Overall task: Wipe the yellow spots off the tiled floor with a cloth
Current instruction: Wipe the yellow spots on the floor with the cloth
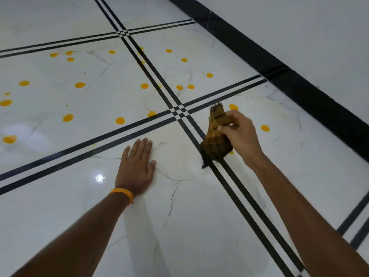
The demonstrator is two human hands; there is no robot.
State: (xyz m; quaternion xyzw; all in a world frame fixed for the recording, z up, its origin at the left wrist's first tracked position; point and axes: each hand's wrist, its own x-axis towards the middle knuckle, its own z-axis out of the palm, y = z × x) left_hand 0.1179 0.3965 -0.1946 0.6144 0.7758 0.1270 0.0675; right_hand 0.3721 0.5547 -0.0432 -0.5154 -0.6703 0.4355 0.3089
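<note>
i see my left hand (137,166) pressed flat on the white tiled floor (60,206), my right hand (240,134) pinching a brown checked cloth (215,140) that droops onto the black double lines (249,208), yellow spots (79,85) scattered beyond.

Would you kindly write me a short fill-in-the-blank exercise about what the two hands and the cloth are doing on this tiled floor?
1. The checked cloth is held in the ____ hand.
2. The left hand lies ____ on the floor, palm down.
3. The band on the left wrist is ____ in colour.
4. The tile under the left hand shows ____ yellow spots.

Missing words: right; flat; orange; no
</note>
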